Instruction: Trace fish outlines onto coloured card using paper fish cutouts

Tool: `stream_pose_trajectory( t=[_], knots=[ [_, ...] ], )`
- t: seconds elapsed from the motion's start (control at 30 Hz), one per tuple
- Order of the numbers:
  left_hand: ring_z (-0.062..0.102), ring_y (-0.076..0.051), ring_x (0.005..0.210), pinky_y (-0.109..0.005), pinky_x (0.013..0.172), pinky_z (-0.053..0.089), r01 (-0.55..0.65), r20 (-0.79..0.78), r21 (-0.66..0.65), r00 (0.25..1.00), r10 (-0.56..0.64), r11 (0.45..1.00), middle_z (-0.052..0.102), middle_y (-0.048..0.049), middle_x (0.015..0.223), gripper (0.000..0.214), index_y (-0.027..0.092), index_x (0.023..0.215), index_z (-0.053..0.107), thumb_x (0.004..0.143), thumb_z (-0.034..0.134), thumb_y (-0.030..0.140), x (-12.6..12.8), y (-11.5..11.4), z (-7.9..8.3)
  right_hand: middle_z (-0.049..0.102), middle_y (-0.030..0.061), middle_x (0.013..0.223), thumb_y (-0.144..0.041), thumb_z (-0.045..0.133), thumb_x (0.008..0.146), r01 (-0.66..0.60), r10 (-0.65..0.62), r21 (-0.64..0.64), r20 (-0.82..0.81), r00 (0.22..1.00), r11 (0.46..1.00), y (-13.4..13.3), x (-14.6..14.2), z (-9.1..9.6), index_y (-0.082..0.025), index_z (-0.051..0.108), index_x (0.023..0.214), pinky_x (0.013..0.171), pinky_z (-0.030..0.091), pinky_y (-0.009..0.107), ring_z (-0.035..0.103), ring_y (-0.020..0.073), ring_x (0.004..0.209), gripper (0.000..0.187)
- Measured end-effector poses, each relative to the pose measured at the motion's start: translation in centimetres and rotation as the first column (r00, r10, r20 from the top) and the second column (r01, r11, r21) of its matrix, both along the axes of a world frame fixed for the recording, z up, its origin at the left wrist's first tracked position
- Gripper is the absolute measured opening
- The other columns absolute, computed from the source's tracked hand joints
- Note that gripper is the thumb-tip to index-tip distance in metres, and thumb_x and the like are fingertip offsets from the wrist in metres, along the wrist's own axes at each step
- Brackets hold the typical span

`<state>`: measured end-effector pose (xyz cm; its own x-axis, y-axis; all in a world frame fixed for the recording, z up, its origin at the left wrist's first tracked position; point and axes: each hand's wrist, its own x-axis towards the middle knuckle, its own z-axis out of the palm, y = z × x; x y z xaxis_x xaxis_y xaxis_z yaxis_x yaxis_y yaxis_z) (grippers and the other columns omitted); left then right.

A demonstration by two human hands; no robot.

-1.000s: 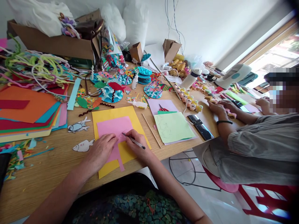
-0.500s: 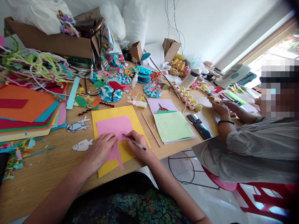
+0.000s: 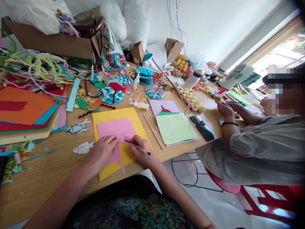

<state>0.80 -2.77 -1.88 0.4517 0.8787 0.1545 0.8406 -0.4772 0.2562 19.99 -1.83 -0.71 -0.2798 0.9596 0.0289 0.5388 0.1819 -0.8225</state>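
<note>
Between the fingers of my right hand [image 3: 140,151] is a pen [image 3: 141,148], its tip on the pink paper [image 3: 111,127] beside a pencil-thin fish outline. My left hand [image 3: 105,151] lies flat on the same sheet, fingers stretched and holding nothing. Under the pink paper is a larger yellow sheet [image 3: 140,127]. To the left of my left hand lie two paper fish cutouts, a white one [image 3: 83,148] and a grey-blue one [image 3: 78,126]. A light green sheet [image 3: 177,128] with faint line drawings lies to the right, near red-handled scissors [image 3: 166,110].
A thin wooden stick [image 3: 153,132] and a phone [image 3: 202,128] lie to my right. Colored sheets [image 3: 26,101] and paper scraps [image 3: 16,162] are at left. Glue bottles [image 3: 140,105] and blue paper fish crafts [image 3: 111,95] stand behind. Another person [image 3: 264,146] sits at right.
My right hand has moved the pen tip slightly along the pink paper, and more of the fish outline shows. My left hand stays on the sheet. The view has shifted a little.
</note>
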Motion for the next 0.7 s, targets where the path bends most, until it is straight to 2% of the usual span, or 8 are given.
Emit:
stream_pose_trajectory(
  t=[0.2,0.37,0.57,0.7],
  knots=[
    [0.056,-0.025,0.098,-0.041,0.086,0.048,0.002,-0.001,0.033,1.0,-0.002,0.999,0.06,-0.0118,0.108,0.034,0.013,0.106,0.06,0.08,0.039,0.006,0.0,0.0,-0.2,0.062,-0.0012,0.072,-0.02,0.047,0.077,0.005,-0.005,0.005,-0.088,0.996,1.0,0.7,-0.4,-0.4,-0.019,0.055,0.084,0.061,0.042,0.022,0.057,0.0107,0.066,0.012],
    [0.055,-0.025,0.098,-0.041,0.086,0.047,0.007,0.005,0.04,1.0,-0.007,0.999,0.061,-0.0119,0.108,0.032,0.013,0.106,0.06,0.082,0.039,0.007,-0.1,0.0,-0.4,0.062,-0.0009,0.073,-0.025,0.047,0.08,-0.004,0.005,0.019,-0.052,0.999,1.0,1.5,-0.9,-0.7,-0.019,0.056,0.083,0.061,0.042,0.021,0.057,0.0104,0.064,0.012],
    [0.056,-0.025,0.099,-0.04,0.086,0.048,-0.001,-0.008,0.042,1.0,0.002,0.999,0.061,-0.0115,0.108,0.032,0.013,0.106,0.06,0.081,0.041,0.007,0.0,-0.1,-0.3,0.062,-0.0008,0.074,-0.024,0.048,0.08,-0.015,0.017,0.055,-0.03,0.999,0.998,1.6,-1.0,-0.7,-0.019,0.057,0.082,0.061,0.041,0.02,0.056,0.0099,0.064,0.01],
    [0.056,-0.025,0.099,-0.042,0.086,0.048,0.003,-0.008,0.053,1.0,-0.002,0.999,0.061,-0.0125,0.108,0.033,0.012,0.106,0.06,0.082,0.039,0.007,0.0,0.0,-0.4,0.061,-0.0017,0.07,-0.022,0.047,0.079,-0.002,0.002,0.034,-0.008,1.0,0.999,1.4,-1.0,-0.5,-0.019,0.055,0.08,0.06,0.041,0.021,0.055,0.0101,0.061,0.009]
  ],
)
